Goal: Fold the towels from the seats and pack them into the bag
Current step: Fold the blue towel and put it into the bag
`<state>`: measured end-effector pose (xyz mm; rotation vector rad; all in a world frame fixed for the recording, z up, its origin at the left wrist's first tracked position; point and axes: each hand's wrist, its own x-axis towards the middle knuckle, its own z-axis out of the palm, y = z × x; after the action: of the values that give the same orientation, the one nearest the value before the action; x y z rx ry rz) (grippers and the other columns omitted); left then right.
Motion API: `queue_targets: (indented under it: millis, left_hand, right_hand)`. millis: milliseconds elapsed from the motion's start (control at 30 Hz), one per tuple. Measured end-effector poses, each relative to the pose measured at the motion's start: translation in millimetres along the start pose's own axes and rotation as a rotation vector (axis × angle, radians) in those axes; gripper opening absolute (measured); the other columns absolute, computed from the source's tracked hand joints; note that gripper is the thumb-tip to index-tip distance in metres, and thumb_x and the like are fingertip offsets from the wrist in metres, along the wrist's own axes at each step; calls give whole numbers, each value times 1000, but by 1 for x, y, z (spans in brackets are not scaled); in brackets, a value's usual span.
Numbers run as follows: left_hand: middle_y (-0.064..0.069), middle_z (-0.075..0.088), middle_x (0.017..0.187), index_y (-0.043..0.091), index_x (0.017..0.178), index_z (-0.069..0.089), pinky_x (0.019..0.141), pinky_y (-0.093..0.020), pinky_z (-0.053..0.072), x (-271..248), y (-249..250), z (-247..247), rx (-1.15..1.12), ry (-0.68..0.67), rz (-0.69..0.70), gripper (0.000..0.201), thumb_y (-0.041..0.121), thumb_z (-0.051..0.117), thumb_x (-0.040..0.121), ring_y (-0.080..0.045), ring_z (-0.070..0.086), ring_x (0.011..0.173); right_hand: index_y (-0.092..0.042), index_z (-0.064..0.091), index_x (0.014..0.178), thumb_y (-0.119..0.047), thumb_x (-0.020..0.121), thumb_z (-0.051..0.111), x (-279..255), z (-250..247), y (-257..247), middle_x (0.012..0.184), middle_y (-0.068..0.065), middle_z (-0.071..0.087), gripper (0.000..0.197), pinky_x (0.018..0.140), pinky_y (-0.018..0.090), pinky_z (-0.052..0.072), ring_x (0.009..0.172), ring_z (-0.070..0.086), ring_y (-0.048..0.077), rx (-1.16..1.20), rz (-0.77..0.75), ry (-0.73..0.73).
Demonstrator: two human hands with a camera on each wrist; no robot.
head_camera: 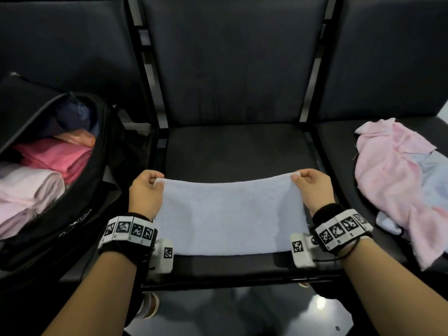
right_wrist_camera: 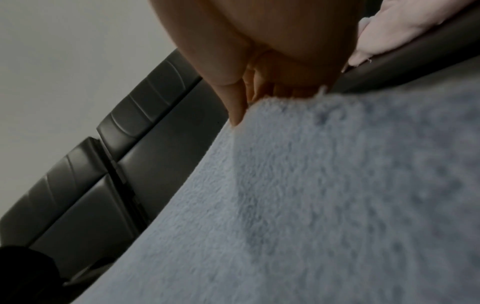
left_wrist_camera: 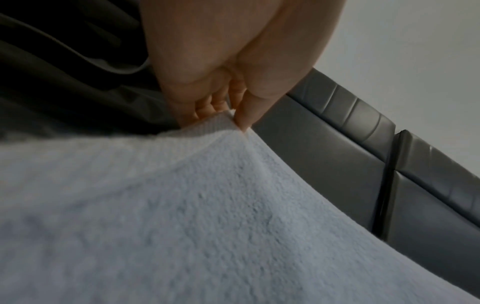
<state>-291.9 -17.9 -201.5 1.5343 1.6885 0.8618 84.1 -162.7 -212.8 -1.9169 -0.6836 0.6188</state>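
A pale blue towel [head_camera: 230, 214] stretches over the front of the middle black seat [head_camera: 232, 151], its near edge lying on the seat. My left hand [head_camera: 148, 187] pinches its far left corner and my right hand [head_camera: 311, 187] pinches its far right corner, lifting that far edge taut. In the left wrist view, the left hand [left_wrist_camera: 228, 115] has thumb and fingers closed on the towel [left_wrist_camera: 207, 205] corner. The right wrist view shows the right hand [right_wrist_camera: 259, 96] gripping the towel [right_wrist_camera: 337, 195] edge. An open black bag [head_camera: 80, 202] on the left seat holds folded pink towels [head_camera: 55, 158].
A crumpled pink towel [head_camera: 392, 180] lies on the right seat over a pale blue one [head_camera: 434, 175]; pink cloth [right_wrist_camera: 389, 26] also shows in the right wrist view. Metal armrest bars [head_camera: 148, 69] separate the seats. Dark seat backs [head_camera: 230, 57] rise behind.
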Motion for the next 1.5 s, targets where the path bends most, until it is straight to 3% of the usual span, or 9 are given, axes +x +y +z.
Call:
queue_targets:
  millis: [133, 233, 400, 533, 800, 1033, 1133, 1267, 1500]
  left_hand:
    - [4, 64, 109, 14, 123, 63, 90, -30, 47, -3, -16, 10, 49, -85, -53, 34, 5, 64, 89, -18, 62, 100]
    - [-5, 68, 106, 15, 116, 63, 87, -33, 48, -22, -35, 1, 150, -163, -50, 36, 2, 68, 83, -25, 64, 94]
    - [-20, 59, 109, 23, 107, 68, 93, -47, 52, -53, -39, -9, 334, -228, -39, 30, 4, 68, 84, -33, 60, 91]
    - [-12, 55, 118, 16, 112, 71, 93, -34, 47, -72, -30, -11, 371, -182, -24, 30, 1, 64, 87, -29, 59, 100]
    - [7, 54, 70, 27, 92, 72, 69, -24, 41, -102, -23, -12, 367, -373, -36, 27, 3, 66, 80, -14, 54, 69]
    - [-4, 58, 103, 27, 94, 74, 89, -30, 49, -104, -14, -15, 352, -351, -48, 26, 6, 66, 81, -25, 61, 98]
    - [-8, 53, 111, 22, 103, 72, 97, -36, 48, -107, -4, -14, 328, -272, 24, 27, 7, 63, 84, -26, 57, 101]
    - [0, 66, 97, 16, 97, 73, 77, -20, 47, -113, 14, -9, 73, -308, 30, 17, 8, 61, 89, -15, 61, 88]
    - [-16, 68, 92, 4, 101, 66, 61, -31, 53, -122, 23, -4, -408, -486, -394, 21, 17, 49, 102, -25, 65, 74]
  right_hand:
    - [-19, 66, 106, -22, 87, 66, -6, -4, 10, 81, -11, 67, 18, 74, 26, 42, 76, 61, 9, -250, 1, -48]
    - [-14, 64, 119, -26, 89, 67, -23, -13, 21, 81, -8, 63, 32, 77, 26, 37, 81, 57, 16, -408, 7, -104]
    - [-20, 60, 92, -33, 87, 68, -50, -8, 21, 80, -5, 60, 17, 62, 30, 38, 73, 53, 18, -546, 23, -210]
    - [-13, 60, 70, -21, 82, 73, -53, -10, 21, 68, -3, 61, 19, 54, 26, 38, 68, 57, 19, -403, 86, -200]
    - [3, 66, 80, -9, 79, 75, -51, -54, 24, 81, 19, 65, 16, 73, 41, 51, 74, 62, 29, -92, 306, -177]
    - [3, 65, 111, -4, 86, 67, -72, -57, -9, 111, 27, 68, 26, 94, 49, 50, 103, 66, 42, 178, 547, -369]
    - [-3, 70, 108, 1, 86, 60, -82, -50, -35, 107, 20, 72, 24, 86, 43, 55, 96, 68, 34, 244, 432, -448]
    - [-13, 74, 104, 2, 86, 59, -105, -16, -71, 90, 10, 70, 28, 61, 30, 53, 75, 68, 20, 256, 315, -527]
    - [-15, 67, 114, 5, 85, 55, -151, 78, -103, 73, 3, 56, 37, 50, 28, 52, 57, 58, 14, 171, 224, -647]
